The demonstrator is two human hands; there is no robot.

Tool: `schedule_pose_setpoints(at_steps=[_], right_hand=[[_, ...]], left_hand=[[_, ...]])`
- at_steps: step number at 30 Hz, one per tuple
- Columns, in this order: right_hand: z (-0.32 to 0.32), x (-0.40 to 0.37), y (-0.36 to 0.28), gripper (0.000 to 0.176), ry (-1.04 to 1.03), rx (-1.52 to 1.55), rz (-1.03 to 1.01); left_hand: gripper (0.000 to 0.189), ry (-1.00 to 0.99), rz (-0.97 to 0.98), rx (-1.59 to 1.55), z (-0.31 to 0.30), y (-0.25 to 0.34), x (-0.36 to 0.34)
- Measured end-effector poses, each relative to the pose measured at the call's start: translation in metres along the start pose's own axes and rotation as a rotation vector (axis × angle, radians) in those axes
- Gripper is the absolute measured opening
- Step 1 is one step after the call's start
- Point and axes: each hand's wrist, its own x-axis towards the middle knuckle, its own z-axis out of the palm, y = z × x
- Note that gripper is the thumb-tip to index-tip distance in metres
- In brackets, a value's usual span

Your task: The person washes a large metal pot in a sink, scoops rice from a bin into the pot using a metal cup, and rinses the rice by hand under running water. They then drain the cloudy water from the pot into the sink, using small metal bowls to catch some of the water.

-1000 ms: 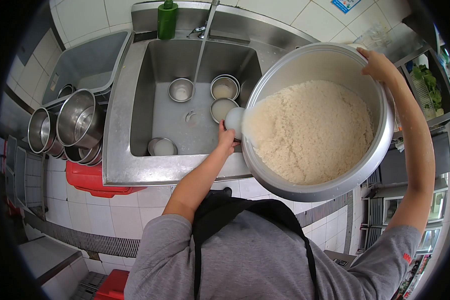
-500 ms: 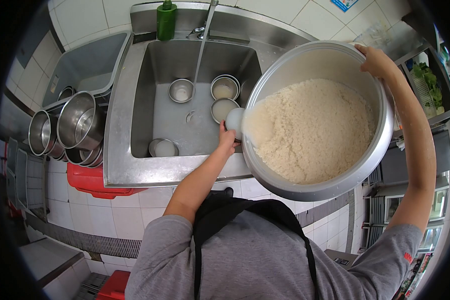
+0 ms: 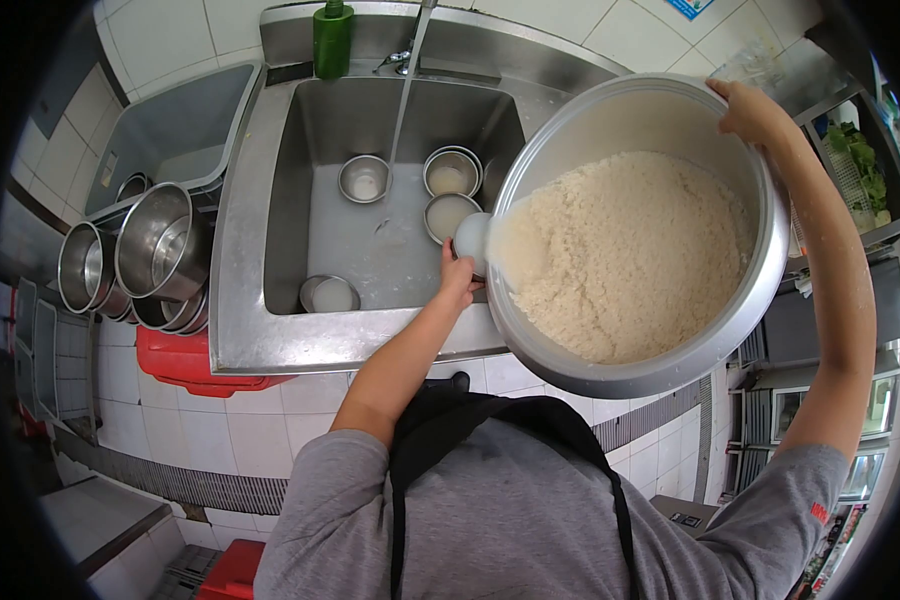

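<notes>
A large silver rice pot (image 3: pixel 620 385) is tipped toward the sink, its wet white rice (image 3: pixel 630 260) heaped inside with cloudy water at the low lip. My right hand (image 3: pixel 752 112) grips the pot's raised far rim. At the low lip, my left hand (image 3: pixel 458 278) is closed on a small metal bowl (image 3: pixel 476 262), mostly hidden by the fingers and the pot. Milky water (image 3: pixel 472 236) runs over the lip at that bowl. Just beyond it in the sink stands another metal bowl (image 3: pixel 448 217) of cloudy liquid.
The steel sink (image 3: pixel 240 290) also holds a bowl (image 3: pixel 364 179) beside the running tap stream (image 3: pixel 402 110), stacked bowls (image 3: pixel 451 172) and a front-corner bowl (image 3: pixel 330 295). A green bottle (image 3: pixel 332 40) stands behind. Left are steel pots (image 3: pixel 162 240), a grey tub (image 3: pixel 195 130) and a red container (image 3: pixel 185 365).
The pot's far rim has risen slightly, with my right hand on it. The rice has slumped a little and its surface looks more broken. My left hand stays at the lip.
</notes>
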Motion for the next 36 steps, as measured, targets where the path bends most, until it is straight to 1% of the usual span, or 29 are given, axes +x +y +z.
schedule_pose_setpoints(at_steps=[5,11,17,23,26,29,32,36], right_hand=[[-0.002,0.001,-0.003,0.066,-0.021,-0.020,0.028],[-0.001,0.003,-0.003,0.066,0.015,-0.023,0.011],[-0.010,-0.004,-0.013,0.066,-0.035,-0.004,0.058],[-0.003,0.002,-0.002,0.065,0.023,-0.037,0.001],[-0.006,0.001,-0.005,0.065,-0.006,-0.008,0.035],[-0.003,0.007,0.000,0.064,0.015,-0.015,-0.030],[-0.003,0.008,-0.001,0.064,0.041,-0.036,-0.044],[-0.010,0.002,-0.013,0.068,-0.032,-0.019,0.047]], left_hand=[[0.072,0.000,0.003,-0.008,-0.002,-0.005,0.005],[0.072,-0.003,-0.008,0.008,-0.002,-0.004,0.004],[0.072,0.006,0.001,0.008,-0.001,-0.006,0.004],[0.073,0.000,-0.007,0.008,0.000,-0.005,0.003],[0.073,0.003,-0.008,0.003,0.001,-0.004,0.001],[0.073,0.008,-0.010,-0.004,0.001,-0.004,0.002],[0.073,0.015,-0.008,-0.004,0.002,-0.005,0.003],[0.072,0.034,0.006,-0.018,0.001,-0.005,0.005]])
